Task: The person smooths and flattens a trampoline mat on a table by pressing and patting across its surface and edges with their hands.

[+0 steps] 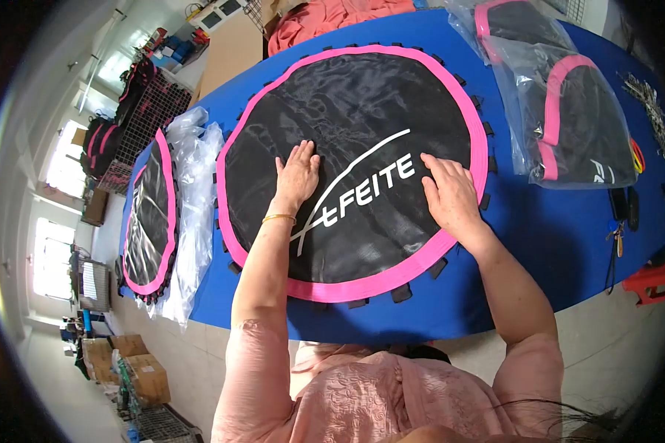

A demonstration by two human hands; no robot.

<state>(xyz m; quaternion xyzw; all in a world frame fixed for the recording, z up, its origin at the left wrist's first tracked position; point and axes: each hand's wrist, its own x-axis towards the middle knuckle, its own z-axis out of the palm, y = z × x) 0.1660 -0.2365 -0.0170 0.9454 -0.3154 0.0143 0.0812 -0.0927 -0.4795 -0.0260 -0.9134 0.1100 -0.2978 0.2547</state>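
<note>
A round black mat with a pink border and small black tabs around its edge lies flat on the blue table. White lettering and a curved white line cross its lower middle. My left hand rests on the black fabric left of the lettering, fingers spread slightly, holding nothing. Right of the lettering, near the pink border, my right hand lies on the mat with fingers apart and nothing in it.
Left stands another pink-edged mat beside clear plastic. Bagged folded mats lie at the right, near metal pieces and keys. A red stool and cardboard boxes are beyond the table.
</note>
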